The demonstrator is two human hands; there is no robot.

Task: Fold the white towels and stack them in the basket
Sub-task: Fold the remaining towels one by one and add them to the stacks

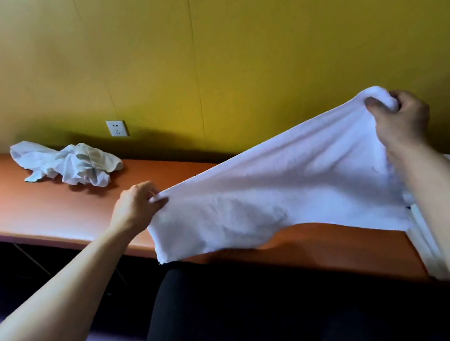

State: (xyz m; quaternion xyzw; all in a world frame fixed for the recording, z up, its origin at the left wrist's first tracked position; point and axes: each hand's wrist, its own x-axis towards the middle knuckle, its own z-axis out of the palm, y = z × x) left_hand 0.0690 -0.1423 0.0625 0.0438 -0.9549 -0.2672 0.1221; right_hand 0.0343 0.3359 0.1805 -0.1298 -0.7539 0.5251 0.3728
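The likeliest trouble was a slipped corner: the white towel (275, 191) was stretched taut in the air between both hands, tilted so its right end rode higher than its left, and the left hand (134, 206) held only a thin bit of the edge, so a stronger pull from the other side could have tugged it free and let the cloth drop onto the orange surface (30, 208) or over its near edge toward the floor. An uneven stretch could also have set the coming fold crooked. The left fingers (157, 201) were pressed close together, pinching the towel's upper left corner. The right hand (402, 123) gripped a bunched wad of the upper right corner, its fingers curled round the cloth and the thumb pressed into it. A second crumpled towel (67, 162) lay well apart at the far left of the surface, near the wall socket (117, 128). White folded cloth showed behind the right forearm; whether a basket held it could not be told
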